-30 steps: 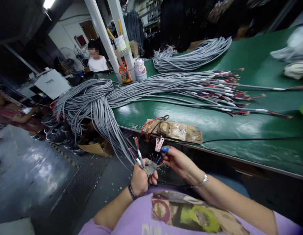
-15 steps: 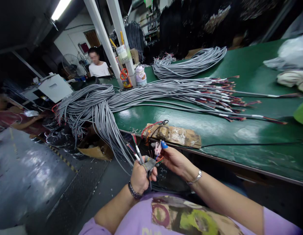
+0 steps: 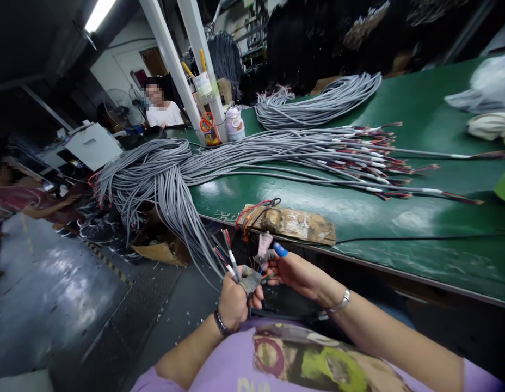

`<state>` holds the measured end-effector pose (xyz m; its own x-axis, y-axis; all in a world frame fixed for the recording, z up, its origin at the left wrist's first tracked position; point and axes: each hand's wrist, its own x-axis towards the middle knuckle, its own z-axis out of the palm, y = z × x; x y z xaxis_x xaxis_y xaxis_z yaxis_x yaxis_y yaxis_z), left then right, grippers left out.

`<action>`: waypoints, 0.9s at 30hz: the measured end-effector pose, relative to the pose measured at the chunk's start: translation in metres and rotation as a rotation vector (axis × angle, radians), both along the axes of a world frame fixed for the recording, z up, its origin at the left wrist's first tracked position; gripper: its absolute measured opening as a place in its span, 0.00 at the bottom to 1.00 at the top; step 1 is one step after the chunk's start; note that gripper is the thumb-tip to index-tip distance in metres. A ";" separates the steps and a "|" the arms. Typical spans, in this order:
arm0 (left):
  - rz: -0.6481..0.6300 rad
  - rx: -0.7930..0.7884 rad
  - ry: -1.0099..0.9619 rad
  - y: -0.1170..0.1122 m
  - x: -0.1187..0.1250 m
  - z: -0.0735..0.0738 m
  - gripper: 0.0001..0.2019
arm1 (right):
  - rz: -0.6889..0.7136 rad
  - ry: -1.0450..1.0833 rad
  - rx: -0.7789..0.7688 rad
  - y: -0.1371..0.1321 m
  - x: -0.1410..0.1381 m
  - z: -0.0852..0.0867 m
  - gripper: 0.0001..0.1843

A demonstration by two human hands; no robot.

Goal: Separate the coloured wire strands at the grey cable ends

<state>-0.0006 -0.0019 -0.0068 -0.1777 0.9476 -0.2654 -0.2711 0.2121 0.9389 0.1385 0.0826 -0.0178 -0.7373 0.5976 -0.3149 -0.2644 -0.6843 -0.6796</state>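
Overhead, a green worktop (image 3: 399, 218) fills twelve to three o'clock, with gray cables (image 3: 166, 179) draped off its edge at ten. At six, the left hand (image 3: 235, 302) has its fingers clamped on the cables' stripped ends. At its three o'clock, the right hand (image 3: 297, 271) has its fingers pinched together just under a small pale clip (image 3: 264, 244).
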 end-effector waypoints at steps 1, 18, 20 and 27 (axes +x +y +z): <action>-0.002 0.001 0.015 -0.002 0.000 -0.002 0.15 | 0.031 -0.032 0.028 -0.002 0.002 0.001 0.24; -0.024 -0.009 0.082 -0.004 0.002 -0.004 0.16 | -0.106 -0.248 0.441 -0.018 0.000 0.011 0.15; 0.009 -0.005 0.073 -0.004 0.002 -0.004 0.16 | -0.137 -0.252 0.390 -0.018 -0.001 0.008 0.15; 0.012 -0.016 0.012 0.001 -0.001 0.003 0.16 | -0.202 -0.105 0.124 -0.003 -0.002 -0.002 0.18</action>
<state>-0.0016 -0.0013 -0.0035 -0.1925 0.9410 -0.2783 -0.2623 0.2239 0.9386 0.1366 0.0798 -0.0197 -0.5663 0.7684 -0.2981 -0.3112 -0.5342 -0.7860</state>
